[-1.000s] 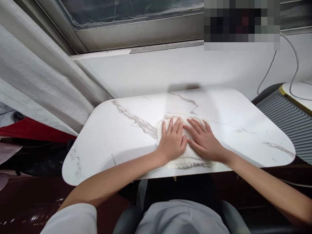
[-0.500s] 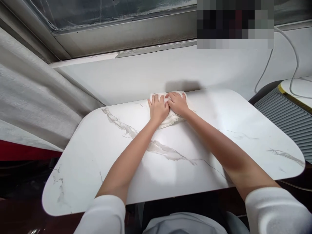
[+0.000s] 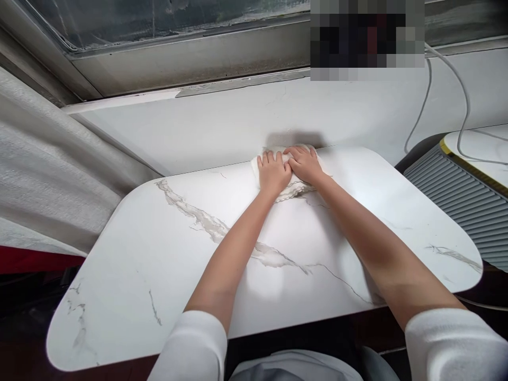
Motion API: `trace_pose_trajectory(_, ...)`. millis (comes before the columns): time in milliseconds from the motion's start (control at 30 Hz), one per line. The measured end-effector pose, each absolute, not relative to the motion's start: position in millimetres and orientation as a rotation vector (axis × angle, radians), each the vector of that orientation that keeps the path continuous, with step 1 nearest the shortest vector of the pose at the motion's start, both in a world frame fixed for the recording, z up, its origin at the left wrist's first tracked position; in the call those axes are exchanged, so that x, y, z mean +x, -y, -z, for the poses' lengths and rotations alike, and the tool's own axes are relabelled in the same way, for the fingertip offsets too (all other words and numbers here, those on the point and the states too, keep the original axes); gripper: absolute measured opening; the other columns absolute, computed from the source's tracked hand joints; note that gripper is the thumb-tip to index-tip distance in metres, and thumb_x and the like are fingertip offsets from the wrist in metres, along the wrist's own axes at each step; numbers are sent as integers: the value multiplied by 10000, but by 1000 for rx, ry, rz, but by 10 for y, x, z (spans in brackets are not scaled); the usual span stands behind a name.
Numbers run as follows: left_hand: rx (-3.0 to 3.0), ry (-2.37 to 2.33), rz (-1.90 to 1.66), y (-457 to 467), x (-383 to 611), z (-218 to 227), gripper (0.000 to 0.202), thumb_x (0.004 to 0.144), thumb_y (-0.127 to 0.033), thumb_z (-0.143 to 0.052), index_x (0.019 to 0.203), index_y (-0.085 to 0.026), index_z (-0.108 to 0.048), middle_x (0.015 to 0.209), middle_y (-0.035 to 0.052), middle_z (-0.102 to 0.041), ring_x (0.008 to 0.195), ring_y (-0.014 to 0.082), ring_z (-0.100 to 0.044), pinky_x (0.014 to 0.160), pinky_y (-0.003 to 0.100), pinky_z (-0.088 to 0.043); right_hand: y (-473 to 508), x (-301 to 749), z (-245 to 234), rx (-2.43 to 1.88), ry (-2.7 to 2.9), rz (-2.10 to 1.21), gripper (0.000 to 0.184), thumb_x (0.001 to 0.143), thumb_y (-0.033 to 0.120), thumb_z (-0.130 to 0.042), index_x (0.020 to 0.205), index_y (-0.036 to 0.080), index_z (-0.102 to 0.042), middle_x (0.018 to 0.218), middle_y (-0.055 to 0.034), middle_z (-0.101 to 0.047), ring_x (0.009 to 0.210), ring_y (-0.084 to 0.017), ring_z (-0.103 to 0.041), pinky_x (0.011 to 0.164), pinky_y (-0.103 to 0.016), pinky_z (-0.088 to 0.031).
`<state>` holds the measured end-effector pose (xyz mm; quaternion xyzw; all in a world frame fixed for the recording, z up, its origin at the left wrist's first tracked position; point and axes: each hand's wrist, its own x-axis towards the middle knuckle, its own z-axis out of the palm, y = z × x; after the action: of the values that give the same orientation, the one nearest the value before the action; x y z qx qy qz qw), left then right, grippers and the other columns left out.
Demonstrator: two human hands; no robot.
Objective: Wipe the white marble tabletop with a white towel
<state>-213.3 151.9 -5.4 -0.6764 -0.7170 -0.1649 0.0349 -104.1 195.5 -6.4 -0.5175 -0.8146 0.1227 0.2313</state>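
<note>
A cream-white cloth (image 3: pixel 294 190) with a wavy edge lies bunched on the far edge of a white marble-patterned table (image 3: pixel 130 227). My left hand (image 3: pixel 273 172) presses flat on the cloth's left part, its fingers spread and pointing to the wall. On the right part rests my right hand (image 3: pixel 306 165), also palm down, with fingers stretched out over the cloth and angled to the left. The thumbs meet or nearly meet in the middle. Some of the cloth is hidden beneath both hands.
A white wall (image 3: pixel 206 129) under a window frame (image 3: pixel 190 63) borders the table's far side. To the left hangs a pale curtain (image 3: pixel 51 159). At right stand a grey ribbed unit (image 3: pixel 456 196) and a loose white cable (image 3: pixel 467 106).
Both hands and the cloth have slid a little to the right along the table's far edge. The view has shifted slightly too.
</note>
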Motion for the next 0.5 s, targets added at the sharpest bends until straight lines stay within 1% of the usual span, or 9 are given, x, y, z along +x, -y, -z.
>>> trace_pose_trajectory(133, -2105, 2184, 529, -1405, -2028, 64, 497, 1001, -275, -313, 1428, -97, -497, 1521, 188, -474, 1465, 284, -361, 1230, 484, -213, -1820, -937, 63, -1437, 2267, -318, 490, 904, 221, -277, 1305, 228, -559, 1471, -85, -529, 1413, -259, -389, 1186, -614, -161)
trace_pose_trajectory(233, -2119, 2171, 514, -1262, -1977, 84, 508, 1006, -272, -306, 1452, -94, -469, 1537, 215, -447, 1471, 307, -351, 1215, 529, -224, -1659, -890, 70, -1474, 2271, -307, 506, 912, 227, -269, 1336, 239, -546, 1511, -83, -493, 1443, -267, -357, 1179, -645, -156)
trace_pose_trajectory(333, -2136, 2147, 436, -1036, -1916, 69, 518, 1014, -282, -293, 1472, -93, -446, 1537, 228, -443, 1465, 333, -358, 1191, 559, -248, -1426, -814, 63, -1492, 2303, -278, 523, 917, 229, -268, 1371, 227, -528, 1545, -92, -459, 1465, -270, -334, 1179, -651, -158)
trace_pose_trajectory(400, -2160, 2120, 334, -822, -1859, 23, 531, 1016, -284, -302, 1481, -62, -426, 1528, 253, -443, 1454, 355, -373, 1173, 560, -272, -1214, -733, 43, -1507, 2377, -267, 551, 931, 230, -251, 1430, 195, -483, 1586, -106, -400, 1490, -272, -295, 1187, -641, -156)
trace_pose_trajectory(500, -2225, 2083, 150, -415, -1744, -83, 561, 1012, -281, -332, 1484, 17, -391, 1509, 320, -425, 1439, 400, -383, 1156, 563, -294, -817, -570, 8, -1497, 2530, -272, 587, 966, 238, -205, 1517, 158, -389, 1638, -111, -298, 1521, -275, -229, 1198, -632, -144)
